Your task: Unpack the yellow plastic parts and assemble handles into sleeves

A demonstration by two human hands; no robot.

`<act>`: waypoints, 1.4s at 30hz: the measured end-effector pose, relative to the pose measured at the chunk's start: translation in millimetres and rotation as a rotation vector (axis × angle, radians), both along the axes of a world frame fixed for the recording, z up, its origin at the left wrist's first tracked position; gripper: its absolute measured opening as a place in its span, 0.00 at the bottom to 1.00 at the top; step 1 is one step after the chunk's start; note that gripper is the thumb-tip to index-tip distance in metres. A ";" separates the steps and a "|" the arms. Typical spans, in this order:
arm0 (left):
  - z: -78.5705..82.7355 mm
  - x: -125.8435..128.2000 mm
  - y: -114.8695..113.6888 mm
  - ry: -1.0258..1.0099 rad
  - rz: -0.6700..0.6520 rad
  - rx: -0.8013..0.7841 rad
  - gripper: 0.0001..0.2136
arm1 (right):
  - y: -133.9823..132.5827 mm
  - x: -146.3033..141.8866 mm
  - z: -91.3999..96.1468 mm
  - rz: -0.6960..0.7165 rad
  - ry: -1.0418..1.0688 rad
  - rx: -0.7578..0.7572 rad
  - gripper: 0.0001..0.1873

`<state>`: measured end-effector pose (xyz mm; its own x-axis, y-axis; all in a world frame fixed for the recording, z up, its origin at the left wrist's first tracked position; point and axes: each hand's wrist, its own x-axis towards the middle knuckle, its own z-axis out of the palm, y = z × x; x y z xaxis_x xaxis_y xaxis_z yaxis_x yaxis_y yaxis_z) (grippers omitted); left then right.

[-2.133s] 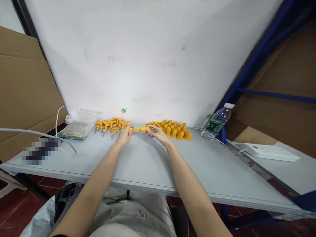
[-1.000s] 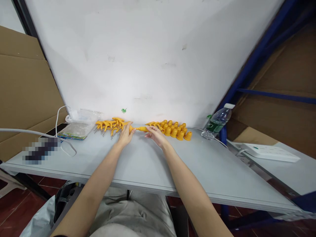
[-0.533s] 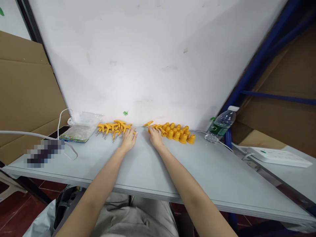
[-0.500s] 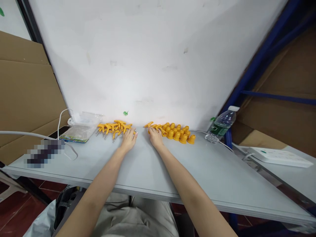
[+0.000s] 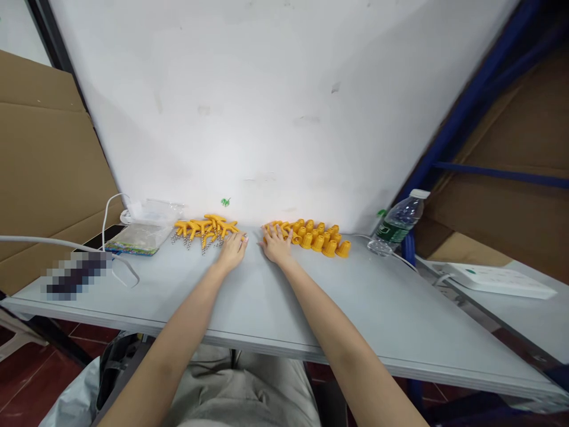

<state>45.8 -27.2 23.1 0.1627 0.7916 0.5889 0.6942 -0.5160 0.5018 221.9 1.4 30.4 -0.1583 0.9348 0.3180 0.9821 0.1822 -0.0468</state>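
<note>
Yellow T-shaped handles with metal spirals, which look like corkscrews [image 5: 207, 227], lie piled by the white wall. My left hand [image 5: 232, 252] rests at the pile's right edge, fingers stretched out; its fingertips touch or cover a yellow piece. My right hand [image 5: 276, 246] lies flat with fingers spread over a few small yellow plastic pieces [image 5: 284, 225], which it partly hides. Right beside it, several yellow cup-shaped caps [image 5: 317, 242] stand upright in rows. Nothing is visibly gripped in either hand.
A clear bottle with a green label [image 5: 397, 224] leans at the right by a blue frame [image 5: 444, 133]. Plastic packets [image 5: 137, 238], a white cable [image 5: 48, 239] and a cardboard sheet [image 5: 48, 172] are at the left. A white power strip [image 5: 500, 280] lies far right.
My right hand has spread its fingers and flattened over the yellow pieces, shifting slightly left. The left hand stays almost where it was.
</note>
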 end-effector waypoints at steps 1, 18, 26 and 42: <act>0.2 0.0 0.0 0.004 0.001 -0.008 0.16 | -2.6 3.3 2.7 -0.021 0.032 0.016 0.30; 2.7 0.8 -4.1 -0.011 -0.008 -0.052 0.14 | 5.2 84.6 -0.8 -0.381 0.298 0.149 0.21; 6.3 0.1 -6.7 -0.007 0.034 -0.080 0.13 | 1.0 74.3 8.5 -0.314 0.347 0.030 0.18; 12.4 -1.7 12.1 -0.075 0.382 -0.122 0.13 | -0.2 29.8 -19.4 0.214 0.697 -0.071 0.14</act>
<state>44.1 -15.1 35.5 -0.1963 0.8515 0.4863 0.7837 -0.1619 0.5997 251.7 1.2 11.0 -0.1230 0.9282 0.3512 0.6629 0.3402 -0.6669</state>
